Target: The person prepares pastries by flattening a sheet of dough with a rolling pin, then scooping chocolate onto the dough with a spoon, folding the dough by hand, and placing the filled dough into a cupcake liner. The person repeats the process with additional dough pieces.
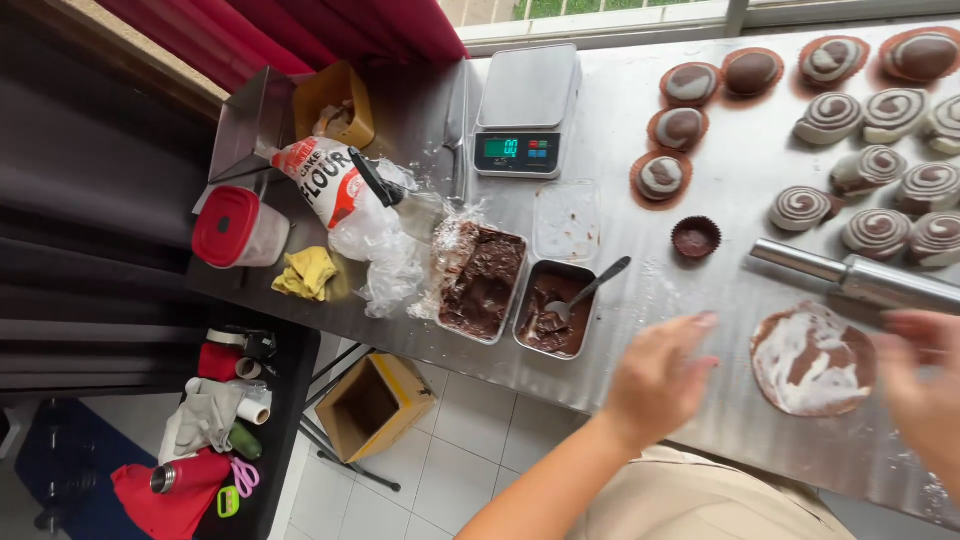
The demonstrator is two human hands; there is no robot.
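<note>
Dough disc (812, 360) on steel table (620, 150); both hands' fingers apart, holding nothing.

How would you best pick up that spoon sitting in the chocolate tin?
Take the spoon by the upper end of its handle, coming from above and the right. Its bowl is sunk in the chocolate filling, while the handle leans up over the metal tin's far right rim, bare and apparently clean.

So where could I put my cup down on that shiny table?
Bare steel lies between the scale and the small dough rounds, and between the spoon tin and the left hand. The far right is crowded with swirl rolls.
</note>
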